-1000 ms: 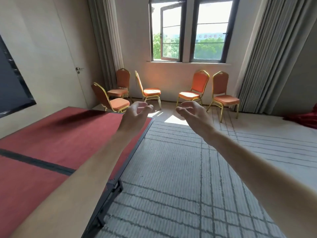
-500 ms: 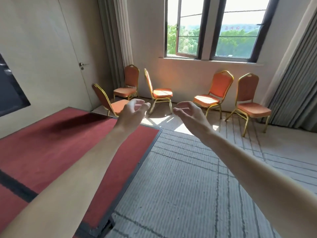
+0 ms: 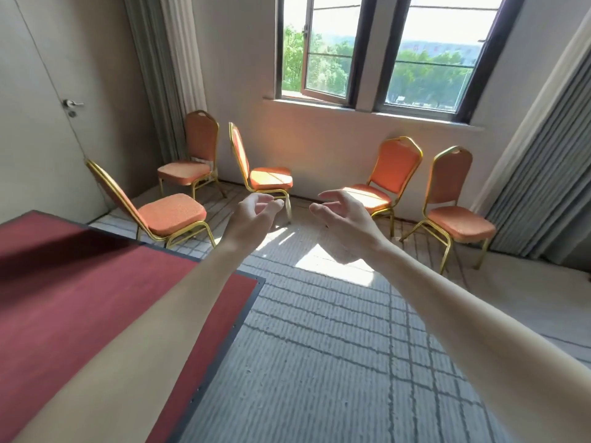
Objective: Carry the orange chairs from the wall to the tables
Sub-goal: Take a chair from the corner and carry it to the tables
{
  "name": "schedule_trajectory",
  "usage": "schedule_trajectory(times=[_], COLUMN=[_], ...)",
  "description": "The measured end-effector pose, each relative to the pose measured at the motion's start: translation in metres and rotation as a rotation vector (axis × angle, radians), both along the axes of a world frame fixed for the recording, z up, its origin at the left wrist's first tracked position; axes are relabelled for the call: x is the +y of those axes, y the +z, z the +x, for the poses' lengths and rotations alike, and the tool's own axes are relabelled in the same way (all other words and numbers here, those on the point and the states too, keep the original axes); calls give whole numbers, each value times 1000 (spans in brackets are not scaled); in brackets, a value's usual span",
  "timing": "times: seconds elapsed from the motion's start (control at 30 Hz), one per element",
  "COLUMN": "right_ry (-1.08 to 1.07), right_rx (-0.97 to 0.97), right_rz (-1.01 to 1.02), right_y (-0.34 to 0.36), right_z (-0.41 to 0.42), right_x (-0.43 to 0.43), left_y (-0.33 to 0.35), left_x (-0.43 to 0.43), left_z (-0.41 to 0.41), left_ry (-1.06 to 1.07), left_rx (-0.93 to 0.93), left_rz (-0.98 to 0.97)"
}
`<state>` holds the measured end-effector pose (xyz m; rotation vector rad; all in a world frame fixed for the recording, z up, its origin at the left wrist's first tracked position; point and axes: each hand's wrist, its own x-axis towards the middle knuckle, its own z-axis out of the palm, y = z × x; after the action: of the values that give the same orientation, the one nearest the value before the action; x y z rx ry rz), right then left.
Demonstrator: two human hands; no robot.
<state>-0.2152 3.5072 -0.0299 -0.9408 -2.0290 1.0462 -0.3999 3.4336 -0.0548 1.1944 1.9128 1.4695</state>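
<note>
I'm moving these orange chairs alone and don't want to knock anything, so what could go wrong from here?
The table corner juts beside the path to the nearest chair; a hip or a swung chair leg could strike it. The far-right chair and its neighbour stand close together, so lifting one may hook the other's legs. The left hand and right hand are both empty and open; gripping a chair on one side only could tip it.
</note>
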Motion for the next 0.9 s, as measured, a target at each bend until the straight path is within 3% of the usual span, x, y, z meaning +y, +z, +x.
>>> schedule_trajectory(times=[0.37,0.57,0.9], right_ry=[-5,73,262], right_rx=[44,16,-42], right_rz=[-7,-19,-4], right_y=[-43,-28,-30], right_z=[-91,-155,-343], right_x=[326,507,730], left_y=[-30,-16,-29], left_x=[315,479,647], left_z=[-95,-153,-334], left_ry=[26,69,319], left_rx=[88,99,36], left_rz=[-71,-48,-21])
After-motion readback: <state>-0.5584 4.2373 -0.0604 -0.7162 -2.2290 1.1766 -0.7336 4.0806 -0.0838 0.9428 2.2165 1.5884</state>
